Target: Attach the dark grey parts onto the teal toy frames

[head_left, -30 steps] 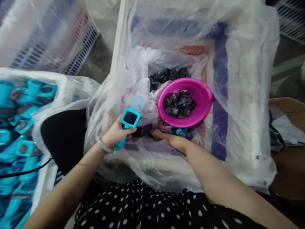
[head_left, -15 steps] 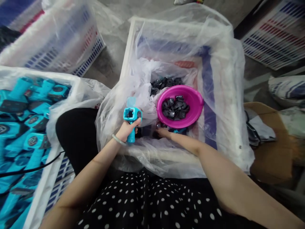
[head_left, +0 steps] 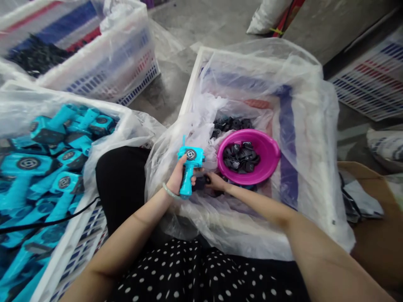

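My left hand (head_left: pixel 181 174) is wrapped round the handle of a turquoise gun-shaped housing (head_left: pixel 190 156), whose side with a round dark emblem faces up. Just right of it, my right hand (head_left: pixel 217 182) reaches down in the lined crate, its fingers bent around a small dark part (head_left: pixel 207 179) that is too small to name. A magenta bowl (head_left: pixel 269 156) with many black pieces (head_left: pixel 242 157) stands beside and beyond my right hand. More black parts (head_left: pixel 234 123) lie behind the bowl on white plastic.
A crate (head_left: pixel 116 110) full of turquoise housings (head_left: pixel 28 163) stands at the left, a black cable across it. Behind it is another crate (head_left: pixel 107 63) with dark parts. A cardboard box (head_left: pixel 371 235) is at the right, and the lined crate's rim (head_left: pixel 190 84) surrounds the bowl.
The turquoise housing has turned in my left hand, from its open end facing me to its emblem side. My right hand has lifted slightly with a dark part at its fingers. The view has shifted.
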Tool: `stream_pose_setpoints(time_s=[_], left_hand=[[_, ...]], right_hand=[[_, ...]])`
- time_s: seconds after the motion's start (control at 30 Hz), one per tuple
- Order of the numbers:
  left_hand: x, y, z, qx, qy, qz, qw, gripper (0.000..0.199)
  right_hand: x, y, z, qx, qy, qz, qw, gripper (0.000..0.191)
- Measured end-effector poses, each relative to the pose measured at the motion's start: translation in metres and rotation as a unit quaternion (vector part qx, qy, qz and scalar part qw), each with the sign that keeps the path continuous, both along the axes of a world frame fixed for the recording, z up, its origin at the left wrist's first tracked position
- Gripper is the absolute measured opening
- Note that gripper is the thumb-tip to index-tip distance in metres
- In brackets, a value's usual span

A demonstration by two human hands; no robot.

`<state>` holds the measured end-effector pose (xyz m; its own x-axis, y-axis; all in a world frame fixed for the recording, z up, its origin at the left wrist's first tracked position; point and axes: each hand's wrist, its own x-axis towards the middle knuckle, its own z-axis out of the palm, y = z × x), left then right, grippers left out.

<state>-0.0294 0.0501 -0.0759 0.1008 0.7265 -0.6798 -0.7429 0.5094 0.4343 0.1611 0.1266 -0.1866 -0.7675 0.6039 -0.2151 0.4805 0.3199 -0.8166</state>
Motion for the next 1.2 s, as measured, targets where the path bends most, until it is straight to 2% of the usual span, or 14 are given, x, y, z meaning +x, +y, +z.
stream_pose_setpoints(time_s=[0.07,0.17,0.27,0.33,0.47,0.57,0.67,0.73,0.8,0.87,1.0,1.07,1.13,1.2], left_hand=[[-0.006,-0.002,0.009,-0.010,-0.083,-0.005,0.997,0.070],[-0.008,-0.006,0.019,-0.041,-0.169,-0.058,0.983,0.082],[-0.001,-0.014,0.022,-0.060,-0.197,-0.113,0.972,0.088],[0.004,-0.018,0.022,-0.063,-0.187,-0.119,0.973,0.087],[0.008,-0.025,0.023,-0.030,-0.160,-0.109,0.981,0.080],[0.003,-0.028,0.025,0.010,-0.137,-0.162,0.977,0.079],[-0.001,-0.029,0.022,0.060,-0.008,-0.197,0.979,0.075],[-0.001,-0.029,0.018,0.129,0.132,-0.140,0.973,0.069],[0.003,-0.028,0.012,0.194,0.255,-0.060,0.945,0.075],[0.007,-0.027,0.011,0.224,0.307,-0.025,0.925,0.078],[0.013,-0.019,0.027,0.285,0.270,-0.025,0.920,0.071],[0.015,-0.012,0.039,0.324,0.274,-0.021,0.905,0.066],[0.017,-0.005,0.046,0.337,0.283,-0.011,0.898,0.064],[0.018,0.000,0.046,0.318,0.256,-0.013,0.913,0.066]], right_hand=[[0.009,0.003,0.019,0.013,0.031,-0.059,0.998,0.048],[0.019,-0.001,0.072,0.071,0.162,-0.153,0.972,0.068],[0.016,-0.017,0.121,0.147,0.217,-0.149,0.954,0.067],[0.010,-0.029,0.135,0.182,0.212,-0.143,0.949,0.063],[0.002,-0.042,0.134,0.166,0.218,-0.164,0.948,0.062],[0.000,-0.046,0.133,0.142,0.228,-0.166,0.949,0.065],[0.001,-0.050,0.138,0.190,0.214,-0.167,0.943,0.064],[0.001,-0.052,0.140,0.232,0.203,-0.132,0.942,0.059],[0.001,-0.051,0.141,0.242,0.194,-0.085,0.947,0.053],[0.000,-0.047,0.142,0.196,0.186,-0.084,0.959,0.063],[0.000,-0.033,0.142,-0.021,0.202,-0.120,0.972,0.112],[0.001,-0.027,0.142,-0.099,0.239,-0.106,0.960,0.110],[0.004,-0.022,0.142,-0.121,0.262,-0.111,0.951,0.105],[0.011,-0.016,0.142,-0.123,0.250,-0.120,0.953,0.101]])
